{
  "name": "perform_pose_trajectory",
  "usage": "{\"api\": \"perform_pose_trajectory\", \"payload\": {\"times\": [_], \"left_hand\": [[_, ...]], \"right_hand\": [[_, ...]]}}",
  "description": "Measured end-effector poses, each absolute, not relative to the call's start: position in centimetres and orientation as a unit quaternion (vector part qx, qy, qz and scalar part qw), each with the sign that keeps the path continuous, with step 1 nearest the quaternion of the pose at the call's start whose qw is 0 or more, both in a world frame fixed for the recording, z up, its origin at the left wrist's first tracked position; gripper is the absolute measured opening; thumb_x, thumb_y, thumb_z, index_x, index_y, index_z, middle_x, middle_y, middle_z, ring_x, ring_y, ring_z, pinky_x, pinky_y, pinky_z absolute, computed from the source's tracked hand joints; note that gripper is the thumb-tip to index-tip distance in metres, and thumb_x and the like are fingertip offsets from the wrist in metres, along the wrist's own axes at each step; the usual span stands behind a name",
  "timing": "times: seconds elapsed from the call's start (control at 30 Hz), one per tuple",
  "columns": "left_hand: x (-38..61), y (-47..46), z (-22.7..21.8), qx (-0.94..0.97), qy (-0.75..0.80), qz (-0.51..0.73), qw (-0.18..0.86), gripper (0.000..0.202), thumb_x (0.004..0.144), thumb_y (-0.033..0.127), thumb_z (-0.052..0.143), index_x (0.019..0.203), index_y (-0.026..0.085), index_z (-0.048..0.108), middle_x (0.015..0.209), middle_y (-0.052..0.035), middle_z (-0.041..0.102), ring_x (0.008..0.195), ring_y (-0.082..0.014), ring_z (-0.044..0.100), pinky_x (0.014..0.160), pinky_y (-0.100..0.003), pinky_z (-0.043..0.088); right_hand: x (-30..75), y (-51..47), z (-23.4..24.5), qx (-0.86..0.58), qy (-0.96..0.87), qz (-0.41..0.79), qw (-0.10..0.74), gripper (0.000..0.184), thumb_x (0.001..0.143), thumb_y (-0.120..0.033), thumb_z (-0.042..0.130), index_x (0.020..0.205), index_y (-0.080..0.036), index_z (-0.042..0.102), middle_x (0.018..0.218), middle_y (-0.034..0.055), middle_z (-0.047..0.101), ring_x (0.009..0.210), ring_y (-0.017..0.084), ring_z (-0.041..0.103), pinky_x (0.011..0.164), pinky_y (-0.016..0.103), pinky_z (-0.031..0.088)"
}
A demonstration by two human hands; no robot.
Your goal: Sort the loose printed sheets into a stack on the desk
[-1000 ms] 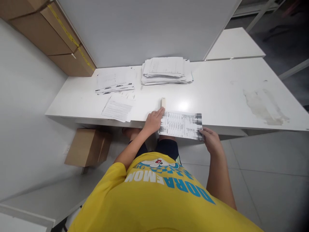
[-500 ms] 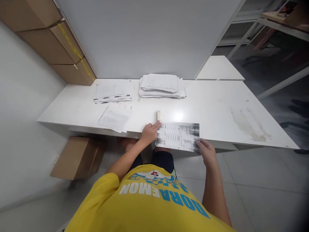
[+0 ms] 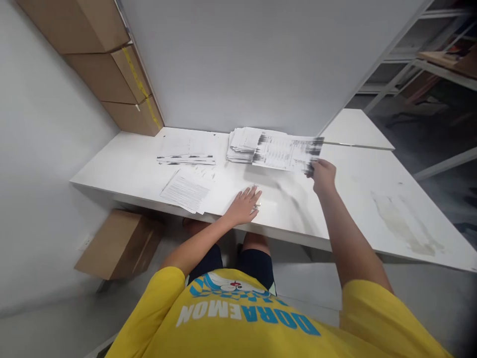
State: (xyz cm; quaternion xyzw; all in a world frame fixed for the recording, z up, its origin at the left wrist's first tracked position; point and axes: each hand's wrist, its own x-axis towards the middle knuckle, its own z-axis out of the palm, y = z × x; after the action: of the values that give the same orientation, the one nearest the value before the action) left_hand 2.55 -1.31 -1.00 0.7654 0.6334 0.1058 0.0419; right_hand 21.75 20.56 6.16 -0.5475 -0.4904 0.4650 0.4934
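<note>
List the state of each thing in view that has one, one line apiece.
Printed sheet: raised above the table
Right hand: gripping that sheet
Left hand: palm down, fingers spread
Tall paper stack: edges uneven
Front papers: fanned
Back-left papers: overlapping, edges uneven
Cardboard boxes: stacked

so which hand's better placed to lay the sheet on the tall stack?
Probably right: the right hand holds the sheet, which overlaps the tall stack in view. The left hand is away from both, near the front of the desk.
</note>
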Motion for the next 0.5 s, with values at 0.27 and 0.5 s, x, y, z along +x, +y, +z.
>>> {"api": "perform_pose_trajectory", "payload": {"times": [0.27,0.5], "left_hand": [[2.8,-1.6,-0.7,0.762,0.634,0.123,0.040,0.064,0.098,0.040,0.036,0.156,0.017,0.023,0.166,-0.0146,0.017,0.151,-0.0295,0.027,0.118,-0.047,0.031],[3.7,-1.6,-1.4,0.760,0.635,0.131,0.030,0.061,0.099,0.037,0.036,0.156,0.019,0.025,0.167,-0.0104,0.015,0.148,-0.0281,0.034,0.117,-0.047,0.035]], "right_hand": [[12.4,29.7,5.2,-0.628,-0.621,0.319,0.343,0.015,0.079,-0.005,0.046,0.078,-0.004,0.061,0.076,0.0045,0.061,0.068,0.008,0.048,0.069,0.027,0.037],[13.0,30.5,3.4,-0.624,-0.715,0.188,0.254,0.058,0.089,-0.020,0.057,0.133,0.016,0.044,0.131,0.0423,0.046,0.123,0.032,0.043,0.090,0.045,0.029]]}}
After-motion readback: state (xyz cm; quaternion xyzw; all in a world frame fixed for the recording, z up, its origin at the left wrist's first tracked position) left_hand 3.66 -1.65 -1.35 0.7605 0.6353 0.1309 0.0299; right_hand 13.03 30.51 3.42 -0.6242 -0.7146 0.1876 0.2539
